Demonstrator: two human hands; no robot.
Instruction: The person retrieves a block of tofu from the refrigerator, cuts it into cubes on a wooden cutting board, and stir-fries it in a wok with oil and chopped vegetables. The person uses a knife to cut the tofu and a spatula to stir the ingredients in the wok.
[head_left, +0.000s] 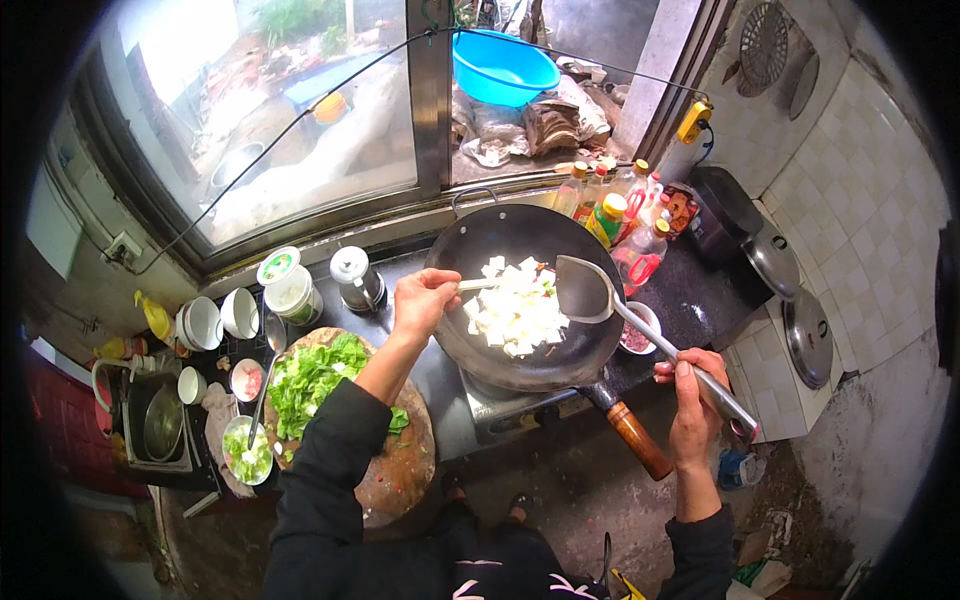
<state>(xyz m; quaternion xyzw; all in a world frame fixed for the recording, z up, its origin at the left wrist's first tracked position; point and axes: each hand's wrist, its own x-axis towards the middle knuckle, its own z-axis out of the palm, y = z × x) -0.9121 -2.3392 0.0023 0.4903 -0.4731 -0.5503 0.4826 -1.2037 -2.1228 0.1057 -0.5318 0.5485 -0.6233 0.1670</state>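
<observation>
A dark wok (480, 240) with a wooden handle (637, 439) sits on the stove, holding a heap of white cubes (517, 311) that look like tofu. My right hand (694, 405) grips the metal shaft of a wok spatula (589, 289). Its blade rests inside the wok, at the right side of the cubes. Over the wok's left part, my left hand (426, 300) pinches the end of a slim pale utensil (477, 284). The utensil's far end reaches the cubes, and its shape there cannot be made out.
To the left, chopped green leaves (315, 382) lie on a round wooden board (397, 472) beside a ladle (274, 337) and several bowls. A metal jug (358, 277) stands behind. Bottles (641, 251) crowd the back right, near a small bowl of chopped meat (637, 337).
</observation>
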